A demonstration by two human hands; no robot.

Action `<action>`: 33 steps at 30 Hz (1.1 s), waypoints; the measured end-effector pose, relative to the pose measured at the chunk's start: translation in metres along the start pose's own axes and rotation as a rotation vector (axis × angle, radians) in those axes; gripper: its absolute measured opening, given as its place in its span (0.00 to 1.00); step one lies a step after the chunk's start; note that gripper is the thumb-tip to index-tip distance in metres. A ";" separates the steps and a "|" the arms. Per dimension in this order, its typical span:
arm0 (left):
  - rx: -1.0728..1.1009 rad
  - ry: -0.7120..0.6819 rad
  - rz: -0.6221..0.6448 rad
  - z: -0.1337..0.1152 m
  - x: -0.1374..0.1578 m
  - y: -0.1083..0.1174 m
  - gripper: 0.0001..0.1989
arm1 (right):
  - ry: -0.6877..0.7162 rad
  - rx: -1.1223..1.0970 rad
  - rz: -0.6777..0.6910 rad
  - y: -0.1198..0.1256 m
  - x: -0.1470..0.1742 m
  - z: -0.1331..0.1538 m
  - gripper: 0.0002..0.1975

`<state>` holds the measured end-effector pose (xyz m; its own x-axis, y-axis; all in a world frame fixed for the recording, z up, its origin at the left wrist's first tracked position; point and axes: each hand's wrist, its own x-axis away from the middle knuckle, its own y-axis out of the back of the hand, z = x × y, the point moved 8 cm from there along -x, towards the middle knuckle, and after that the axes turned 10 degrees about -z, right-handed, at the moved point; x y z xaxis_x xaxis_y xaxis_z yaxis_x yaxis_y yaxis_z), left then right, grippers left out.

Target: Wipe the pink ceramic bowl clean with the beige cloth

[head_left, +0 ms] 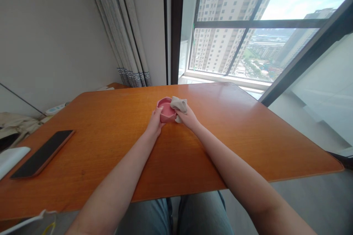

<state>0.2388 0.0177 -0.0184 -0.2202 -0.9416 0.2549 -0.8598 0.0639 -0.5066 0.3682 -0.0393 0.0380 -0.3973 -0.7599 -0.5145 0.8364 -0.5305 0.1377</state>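
A small pink bowl (167, 108) with a wavy rim is held above the wooden table (116, 117), its inside facing me. My left hand (156, 120) grips the bowl's left side, the thumb over the rim. In my right hand (189, 116) is a light grey cloth (178, 104), bunched up and pressed against the bowl's right rim. The cloth covers part of that rim, and some right-hand fingers are hidden behind it.
On the table's left lies a dark flat phone-like slab (44, 153), beside a white object (11, 158). Beyond the left edge are a white power strip (56, 108) and crumpled fabric (16, 125). A grey curtain (121, 29) and a window (248, 25) stand behind.
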 end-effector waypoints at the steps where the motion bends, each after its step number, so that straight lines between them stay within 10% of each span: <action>1: 0.024 -0.013 -0.023 -0.003 0.000 0.002 0.21 | 0.021 -0.003 -0.010 -0.004 0.003 0.001 0.21; 8: 0.190 -0.165 -0.091 -0.022 0.006 0.007 0.25 | 0.041 0.005 -0.020 -0.040 0.031 0.009 0.26; 15: 0.156 -0.011 0.158 -0.013 0.019 -0.018 0.25 | -0.076 -0.074 -0.214 -0.007 0.020 0.000 0.22; 22: -0.089 0.115 0.246 -0.004 0.020 -0.015 0.22 | -0.145 -0.033 0.078 0.013 -0.004 -0.002 0.12; 33: 0.134 -0.096 -0.004 -0.014 0.000 0.001 0.26 | 0.127 0.137 0.014 -0.014 0.020 0.013 0.17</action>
<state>0.2314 0.0225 -0.0073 -0.1660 -0.9694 0.1809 -0.7903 0.0211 -0.6123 0.3431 -0.0518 0.0372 -0.3280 -0.7186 -0.6131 0.7789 -0.5730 0.2549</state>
